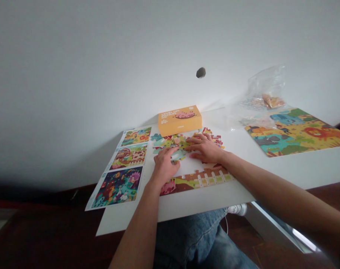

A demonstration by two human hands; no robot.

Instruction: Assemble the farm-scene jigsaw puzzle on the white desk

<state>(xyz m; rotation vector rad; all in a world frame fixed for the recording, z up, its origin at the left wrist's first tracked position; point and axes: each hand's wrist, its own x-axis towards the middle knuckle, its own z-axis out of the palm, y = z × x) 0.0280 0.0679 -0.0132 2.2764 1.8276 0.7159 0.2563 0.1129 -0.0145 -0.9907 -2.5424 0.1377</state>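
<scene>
A partly assembled jigsaw puzzle [183,185] lies on the white table, its joined bottom rows showing a white fence and a pink pig. Loose puzzle pieces [158,141] are heaped behind and inside it. My left hand [165,167] rests at the left of the puzzle, thumb and fingers apart beside light-green pieces; no piece is plainly gripped. My right hand [205,148] lies over the pieces at the right, fingers stretched to the left and parted. Some pieces under both hands are hidden.
Behind the pieces stands an orange puzzle box [180,121]. At left, a picture sheet [116,168] overhangs the table [175,211] edge. A finished animal puzzle [295,130] lies to the right, partly under clear plastic bags [266,87]. The wall [102,67] bounds the back.
</scene>
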